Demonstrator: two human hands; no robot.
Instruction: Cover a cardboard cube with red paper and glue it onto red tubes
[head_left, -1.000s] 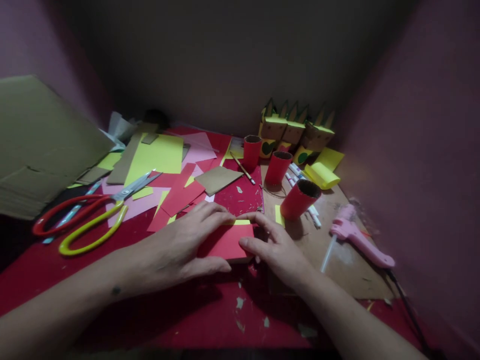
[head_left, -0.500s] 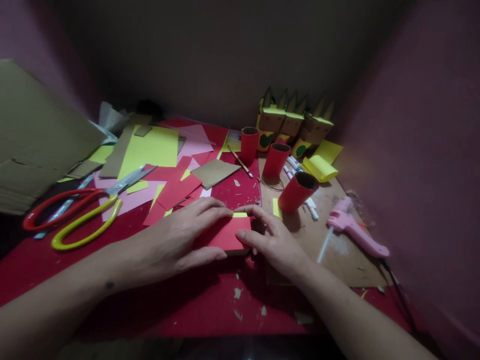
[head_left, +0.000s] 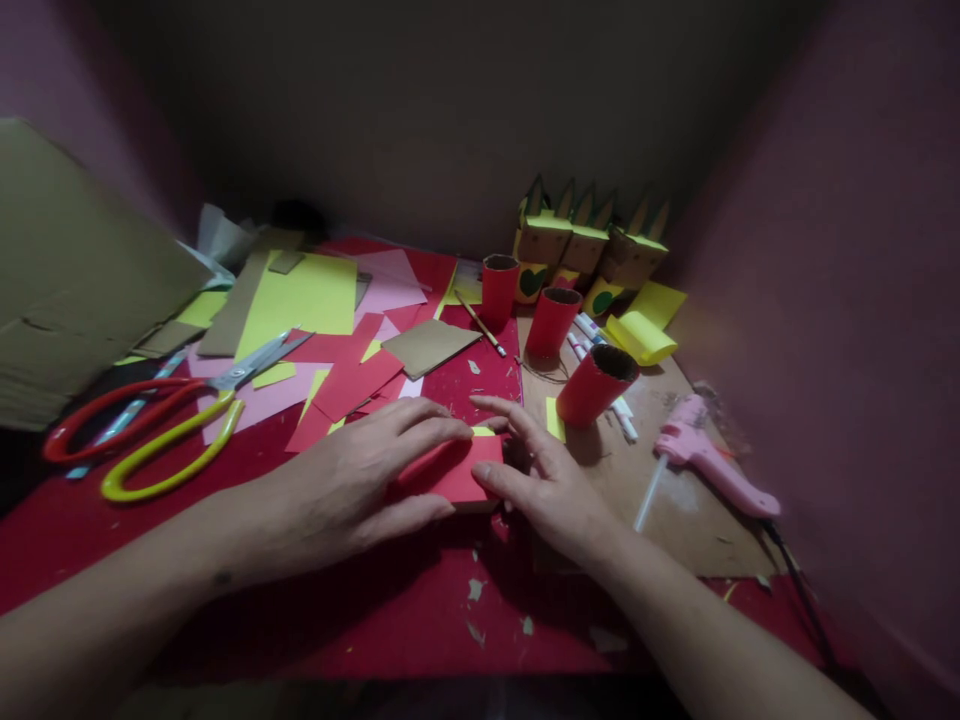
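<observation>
A small box covered in red paper (head_left: 454,482) sits on the red tabletop between my hands, with a bit of yellow paper at its far edge. My left hand (head_left: 367,470) is wrapped over its left side, thumb along the near edge and fingers on top. From the right, my right hand (head_left: 544,475) holds the box, its thumb on the red top and its index finger lifted off near the far corner. Beyond stand three red paper-covered tubes (head_left: 592,388), the closest just past my right hand.
Large scissors (head_left: 225,385) lie open at left among paper and cardboard scraps (head_left: 431,348). A pink glue gun (head_left: 709,455) rests on a cardboard sheet (head_left: 675,530) at right, its cord trailing. Markers, a pencil (head_left: 480,322) and several cardboard figures (head_left: 585,245) are farther back.
My right index finger has lifted from the box's far edge. My left fingertips have slid slightly right across the top. The box stays in about the same place.
</observation>
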